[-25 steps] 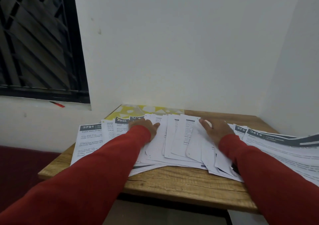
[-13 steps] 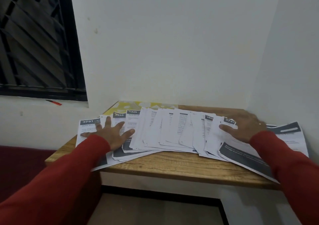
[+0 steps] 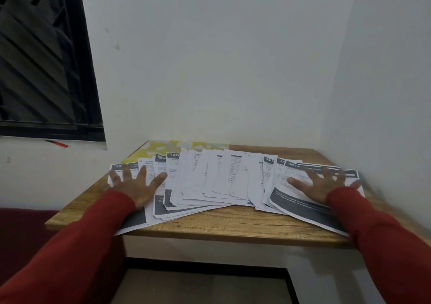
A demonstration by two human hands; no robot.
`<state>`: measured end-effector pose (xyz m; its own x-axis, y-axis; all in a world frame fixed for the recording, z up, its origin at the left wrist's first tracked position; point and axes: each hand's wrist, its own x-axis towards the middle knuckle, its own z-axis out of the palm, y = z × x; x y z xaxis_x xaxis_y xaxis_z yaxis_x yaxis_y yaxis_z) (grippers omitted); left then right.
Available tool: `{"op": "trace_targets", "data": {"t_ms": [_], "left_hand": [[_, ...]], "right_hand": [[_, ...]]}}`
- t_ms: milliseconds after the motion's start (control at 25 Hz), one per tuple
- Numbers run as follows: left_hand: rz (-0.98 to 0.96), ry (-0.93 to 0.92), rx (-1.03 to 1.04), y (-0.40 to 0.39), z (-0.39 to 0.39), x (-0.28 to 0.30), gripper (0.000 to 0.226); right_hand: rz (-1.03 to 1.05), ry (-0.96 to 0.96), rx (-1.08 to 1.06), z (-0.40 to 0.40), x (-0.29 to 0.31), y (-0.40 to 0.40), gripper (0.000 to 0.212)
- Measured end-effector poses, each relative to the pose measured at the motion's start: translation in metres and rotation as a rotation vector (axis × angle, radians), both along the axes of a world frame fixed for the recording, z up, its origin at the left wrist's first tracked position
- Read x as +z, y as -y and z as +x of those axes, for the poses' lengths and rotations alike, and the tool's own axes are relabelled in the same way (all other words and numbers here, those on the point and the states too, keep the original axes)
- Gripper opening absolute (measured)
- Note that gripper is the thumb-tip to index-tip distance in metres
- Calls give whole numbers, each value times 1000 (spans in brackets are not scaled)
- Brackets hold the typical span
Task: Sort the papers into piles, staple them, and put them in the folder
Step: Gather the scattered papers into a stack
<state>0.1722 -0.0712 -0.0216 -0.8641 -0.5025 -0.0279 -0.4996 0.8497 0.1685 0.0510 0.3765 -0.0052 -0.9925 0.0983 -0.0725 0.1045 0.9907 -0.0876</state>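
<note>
**Both hands flat on fanned papers**

The papers lie fanned across the wooden table at frame centre. The left hand and right hand press down with straight, spread fingers at either end. The yellow folder lies behind, partly covered.

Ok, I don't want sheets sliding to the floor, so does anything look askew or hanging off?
Yes. The papers lie fanned and overlapping, not piled. Under the left hand a sheet's corner juts past the table front edge; the sheet under the right hand also overhangs there.
</note>
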Motion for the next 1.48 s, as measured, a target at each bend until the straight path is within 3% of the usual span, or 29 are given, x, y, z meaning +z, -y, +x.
{"op": "trace_targets", "data": {"t_ms": [120,200,400,480,640,720,880,1000,1120,1280,1360,1480], "left_hand": [[23,110,8,-6,4,-1,123],[12,102,-15,-25,1,-1,112],[84,-33,-56,-38,-13,5,112],[115,7,-94,-45,-15,8,104],[74,106,-154,-80,-29,6,100],[82,62,-147,-78,-30,9,103],[81,29,10,-45,-21,6,112],[110,40,-77,-64,-27,0,106],[212,-62,-153,-90,-39,7,100],[165,-136,-35,-80,-38,6,108],[245,-153,-33,-82,-41,9,116],[622,-279,-105,-96,-51,24,124]], "right_hand": [[24,112,19,-5,-3,-3,128],[10,139,56,-4,-6,20,121],[12,78,49,-4,7,50,122],[15,120,23,-6,6,47,127],[-10,159,72,1,6,87,111],[-31,126,103,-4,9,97,111],[16,85,-21,-23,1,74,134],[16,140,-43,-15,3,94,125],[-10,124,-1,-9,9,120,119],[5,44,-50,-13,2,108,121],[31,37,-32,-9,1,111,120],[30,19,14,-3,1,128,115]]}}
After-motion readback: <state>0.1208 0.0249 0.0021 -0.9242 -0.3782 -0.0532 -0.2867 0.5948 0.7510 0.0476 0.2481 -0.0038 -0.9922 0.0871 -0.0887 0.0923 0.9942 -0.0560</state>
